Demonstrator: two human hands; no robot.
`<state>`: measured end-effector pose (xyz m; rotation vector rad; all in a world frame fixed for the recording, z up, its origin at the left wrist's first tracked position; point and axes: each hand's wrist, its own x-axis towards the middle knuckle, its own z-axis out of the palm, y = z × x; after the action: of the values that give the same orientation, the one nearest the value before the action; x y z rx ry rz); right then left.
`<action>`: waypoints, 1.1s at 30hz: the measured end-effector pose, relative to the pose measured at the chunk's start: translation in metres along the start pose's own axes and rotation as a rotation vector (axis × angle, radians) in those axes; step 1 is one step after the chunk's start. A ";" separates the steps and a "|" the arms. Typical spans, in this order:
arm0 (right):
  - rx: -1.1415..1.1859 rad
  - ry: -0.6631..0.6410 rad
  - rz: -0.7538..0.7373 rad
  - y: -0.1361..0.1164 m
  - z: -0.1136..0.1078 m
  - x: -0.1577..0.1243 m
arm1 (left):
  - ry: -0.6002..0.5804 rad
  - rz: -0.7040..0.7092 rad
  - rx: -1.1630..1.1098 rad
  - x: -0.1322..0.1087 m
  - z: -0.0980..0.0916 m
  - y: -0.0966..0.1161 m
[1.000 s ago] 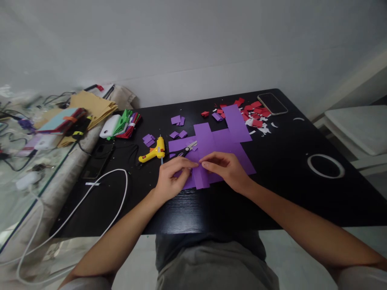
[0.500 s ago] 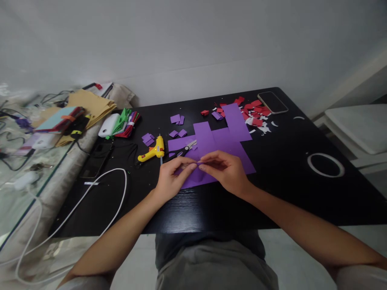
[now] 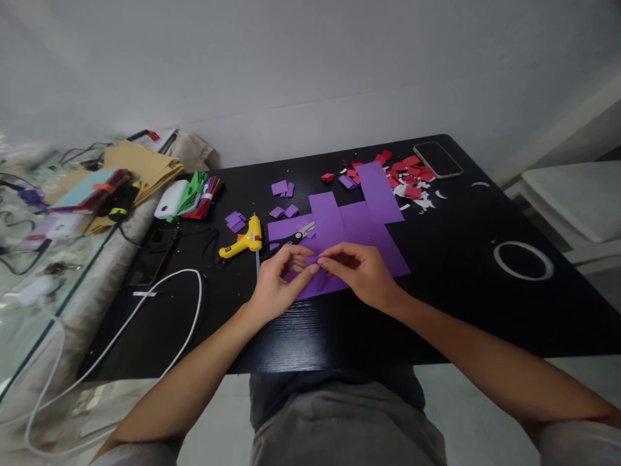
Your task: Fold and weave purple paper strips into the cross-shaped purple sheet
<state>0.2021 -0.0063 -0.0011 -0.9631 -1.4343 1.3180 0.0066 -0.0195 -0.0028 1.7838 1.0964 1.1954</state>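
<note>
Head view: both hands meet over the near edge of a large purple paper sheet point(image 3: 359, 226) cut in steps, which lies flat on the black wooden table point(image 3: 460, 304); the left hand point(image 3: 279, 285) has its fingers curled, thumb and forefinger nipped on a small purple paper piece point(image 3: 314, 261); the right hand point(image 3: 361, 272) is curled the same way and pinches that piece from the other side, so the fingertips nearly touch; the piece sits just above the sheet, between the two hands, though whether it is folded is too small to tell; black-handled scissors point(image 3: 294, 238) rest on the sheet just beyond the left fingers, and a yellow glue gun point(image 3: 242, 243) lies beside them to the left; small purple paper squares point(image 3: 284, 189) are scattered further back; red paper scraps point(image 3: 410, 178) and a dark smartphone point(image 3: 437, 159) lie at the far right corner; a white tape ring point(image 3: 522, 260) sits well apart to the right. The piece looks very light, thin and limp, likely to crease or tear under a hard squeeze; a fingertip hold at opposite edges seems best.
</note>
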 end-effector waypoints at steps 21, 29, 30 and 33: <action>0.092 0.038 0.055 0.003 -0.001 0.004 | -0.103 -0.146 -0.098 -0.002 0.004 -0.009; 0.099 0.016 0.111 0.001 -0.002 0.004 | -0.148 -0.187 -0.025 -0.003 0.001 -0.007; 0.086 0.011 0.103 0.000 -0.002 0.004 | -0.147 -0.186 -0.026 -0.003 0.002 -0.006; 0.045 0.016 0.066 -0.001 -0.003 0.004 | -0.145 -0.191 -0.028 -0.002 0.003 -0.005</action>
<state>0.2037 -0.0020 0.0001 -0.9967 -1.3657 1.3823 0.0076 -0.0201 -0.0088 1.6745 1.1310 0.9487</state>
